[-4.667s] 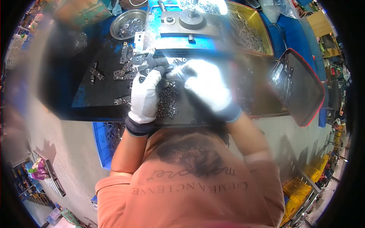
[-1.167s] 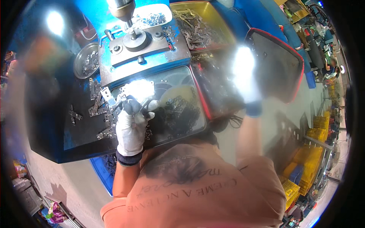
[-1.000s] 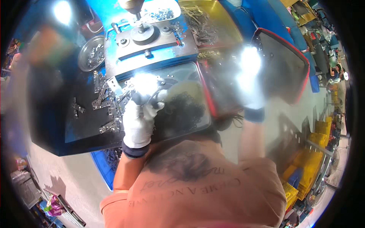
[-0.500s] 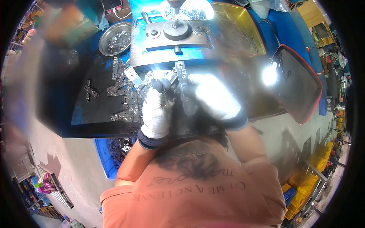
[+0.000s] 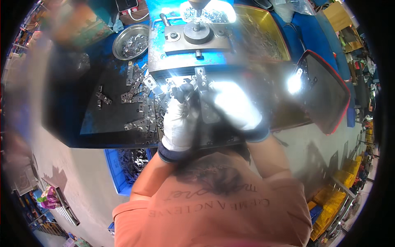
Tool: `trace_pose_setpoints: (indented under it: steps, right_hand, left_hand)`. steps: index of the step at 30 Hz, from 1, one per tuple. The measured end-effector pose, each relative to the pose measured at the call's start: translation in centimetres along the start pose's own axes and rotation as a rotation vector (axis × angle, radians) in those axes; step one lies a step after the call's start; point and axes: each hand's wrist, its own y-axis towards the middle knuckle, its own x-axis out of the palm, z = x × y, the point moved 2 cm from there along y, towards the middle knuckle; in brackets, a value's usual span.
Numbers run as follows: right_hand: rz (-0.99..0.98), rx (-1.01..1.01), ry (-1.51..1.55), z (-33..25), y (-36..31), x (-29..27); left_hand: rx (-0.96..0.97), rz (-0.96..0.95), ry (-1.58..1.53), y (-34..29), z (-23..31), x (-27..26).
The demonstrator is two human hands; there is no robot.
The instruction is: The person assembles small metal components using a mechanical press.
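Note:
Both my hands wear white gloves with dark fingertips and dark cuffs, at the bench's near side below a press. My left hand (image 5: pixel 177 123) is closed, its fingertips bunched just left of a flat metal bracket (image 5: pixel 201 78) with holes; anything inside them is too small to make out. From the right, my right hand (image 5: pixel 236 107) grips that bracket, which points toward the press; glare washes out the glove and its fingers blur. Just beyond stands the press with its round steel die (image 5: pixel 196 33) on a bolted plate. Loose metal brackets (image 5: pixel 142 113) lie heaped left of my left hand.
A round metal bowl (image 5: pixel 131 42) of small parts sits at the back left. A yellow tray (image 5: pixel 267 35) is at the back right. Further right stands a dark red-edged panel (image 5: pixel 325 92) beside a bright lamp glare. A blue crate (image 5: pixel 117 175) of parts stands below the bench.
The whole view has slid slightly right. My left hand has come a little closer to the bracket and my right hand. The bracket stays in my right hand.

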Motion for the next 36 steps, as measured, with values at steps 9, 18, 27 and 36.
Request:
trace_pose_setpoints:
  steps: [9, 18, 27, 36]
  right_hand:
    - [0.160, -0.334, 0.184, -3.0, 4.2, -0.7]
    - [0.378, -0.814, -0.441, -4.0, 8.1, -2.5]
    - [0.409, -0.880, -0.906, -3.9, 8.7, -3.1]
    - [0.347, -0.863, -1.015, -2.1, 10.4, -3.9]
  left_hand:
    - [0.116, -0.126, -0.037, 6.5, 1.3, 1.7]
    - [0.016, -0.566, -0.402, 11.2, 2.8, 2.9]
    - [0.053, -0.616, -0.453, 11.9, 1.9, 2.4]
    - [0.069, -0.727, -0.510, 10.6, 2.7, 4.6]
